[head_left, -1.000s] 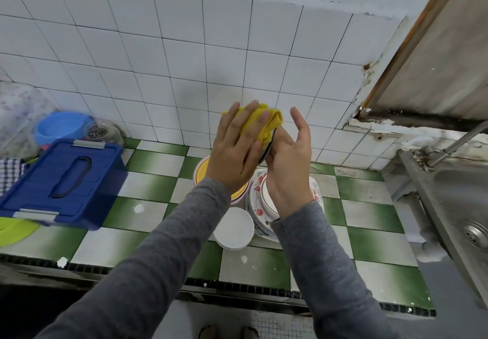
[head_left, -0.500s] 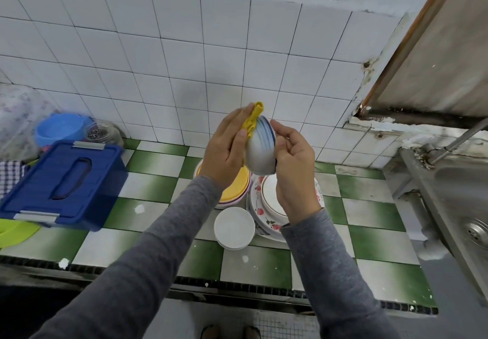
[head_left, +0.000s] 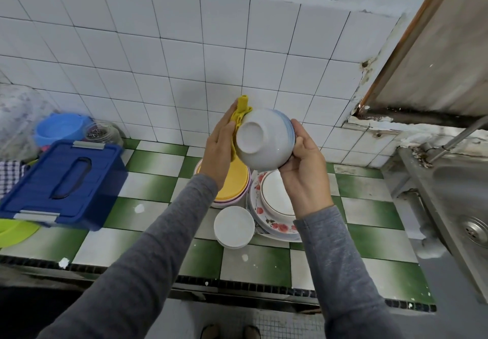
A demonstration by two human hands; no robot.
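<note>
**Desk:** Kitchen, mid-chore. A person holds a white ceramic bowl with a blue band point(head_left: 265, 139) in the air above a green-and-white checked tile counter point(head_left: 158, 180). What has hold of it?

**Photographer:** The right hand point(head_left: 303, 172). Its fingers and thumb are curled round the bowl's wall near the rim, and it looks to be carrying the weight. The left hand point(head_left: 220, 148) has straight fingers and presses a folded yellow cloth point(head_left: 241, 109) flat against the bowl's left side.

**Desk:** Which way does the bowl face?

**Photographer:** The foot ring points back at the person and a little left. The mouth faces away, toward the white tiled wall point(head_left: 184, 61). So the bowl's axis runs roughly from viewer to wall, crossing the line between the two hands.

**Desk:** Why does that matter?

**Photographer:** The cloth touches only the outer wall beside the foot, and the left hand is the nearer one to the base. To wipe inside, I'd judge the right hand must turn the mouth toward the cloth.

**Desk:** And below?

**Photographer:** A yellow plastic plate on a pink stack point(head_left: 232, 183), floral-rimmed plates point(head_left: 274, 228) and a small white dish point(head_left: 233, 226), all well apart from the bowl.
</note>
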